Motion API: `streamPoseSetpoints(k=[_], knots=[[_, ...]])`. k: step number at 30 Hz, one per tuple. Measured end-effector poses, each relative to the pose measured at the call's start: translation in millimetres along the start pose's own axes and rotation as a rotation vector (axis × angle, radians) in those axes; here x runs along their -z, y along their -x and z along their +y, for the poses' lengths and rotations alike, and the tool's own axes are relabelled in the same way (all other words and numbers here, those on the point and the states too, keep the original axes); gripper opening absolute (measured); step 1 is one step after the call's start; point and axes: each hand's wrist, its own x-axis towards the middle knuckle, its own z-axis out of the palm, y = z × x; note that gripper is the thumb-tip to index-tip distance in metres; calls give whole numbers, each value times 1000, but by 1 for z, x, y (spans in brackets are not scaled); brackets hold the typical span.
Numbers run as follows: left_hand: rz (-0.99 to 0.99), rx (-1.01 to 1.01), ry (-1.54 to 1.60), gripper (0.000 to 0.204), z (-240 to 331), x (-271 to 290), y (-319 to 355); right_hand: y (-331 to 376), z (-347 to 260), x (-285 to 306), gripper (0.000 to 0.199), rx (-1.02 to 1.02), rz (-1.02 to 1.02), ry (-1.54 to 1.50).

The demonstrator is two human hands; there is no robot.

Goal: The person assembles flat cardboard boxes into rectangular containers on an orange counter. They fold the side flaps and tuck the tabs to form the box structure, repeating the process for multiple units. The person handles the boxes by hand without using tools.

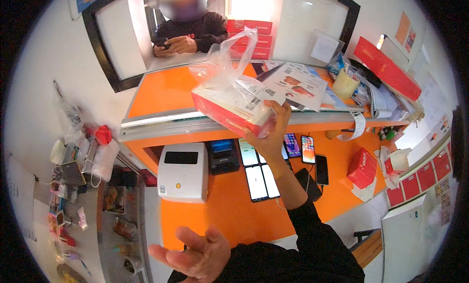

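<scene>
My right hand [272, 136] reaches forward over the orange desk and grips the right end of a red and white box [220, 113]. A clear plastic bag [224, 63] is around the box, with its handles standing up above it. A white printed slip [264, 93] lies on the box's right part. The box is at the front edge of the raised orange counter [161, 95], slightly tilted. Low at the left, my left hand [195, 253] is raised with its fingers apart and holds nothing.
Below the counter are a white printer [182, 178], a black printer [223, 156] and several smartphones [308, 149]. A red box [362, 168] stands at the right. Papers [298, 82] and a tape roll [345, 83] lie on the counter. Beyond the window, a person [188, 33] holds a phone.
</scene>
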Motion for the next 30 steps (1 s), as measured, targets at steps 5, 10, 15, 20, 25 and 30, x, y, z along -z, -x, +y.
streamPoseSetpoints(k=[5, 10, 15, 20, 25, 30], knots=[[-170, 72, -79, 87, 6, 18, -8, 10, -25, -48, 84, -82, -60, 322], [-49, 56, -187, 87, 8, 25, -1, -3, -36, -80, 85, -179, -82, 393], [55, 120, -263, 87, 3, 33, 9, -18, -33, -97, 85, -250, -184, 444], [214, 222, -254, 83, -1, 37, 20, -21, -24, -107, 84, -250, -197, 452], [198, 280, -237, 83, -2, 43, 27, -25, -19, -116, 84, -278, -195, 478], [259, 448, -425, 75, -7, 40, 38, -27, -14, -119, 87, -343, -264, 505]])
